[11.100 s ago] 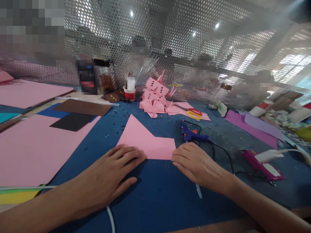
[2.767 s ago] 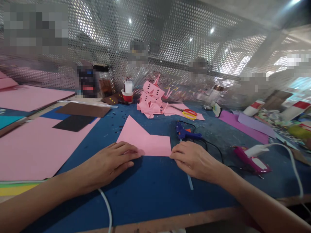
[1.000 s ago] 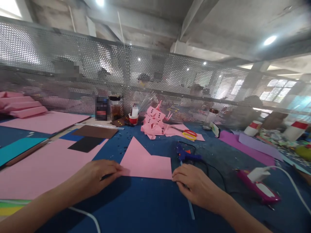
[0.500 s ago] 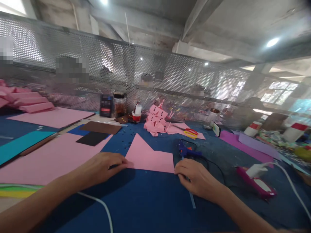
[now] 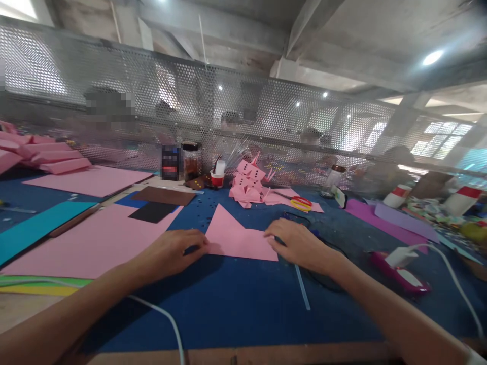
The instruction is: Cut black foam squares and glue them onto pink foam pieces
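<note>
A folded sheet of pink paper lies on the blue tabletop in front of me, with a pointed flap standing out at its upper left. My left hand pinches its lower left corner between thumb and fingers. At the upper right corner, my right hand has its fingers closed over the edge, while the lower right corner shows free below them. A blue glue gun is mostly hidden behind my right hand, and a clear glue stick pokes out below the wrist.
Pink folded paper figures stand behind the sheet, beside red-and-yellow scissors. Large pink sheets and a black piece lie left. A magenta power strip with a white cable is right. A perforated metal screen runs across the back.
My right hand has moved from the sheet's lower right corner up to its upper right corner. My left hand keeps its pinch; the view has shifted slightly.
</note>
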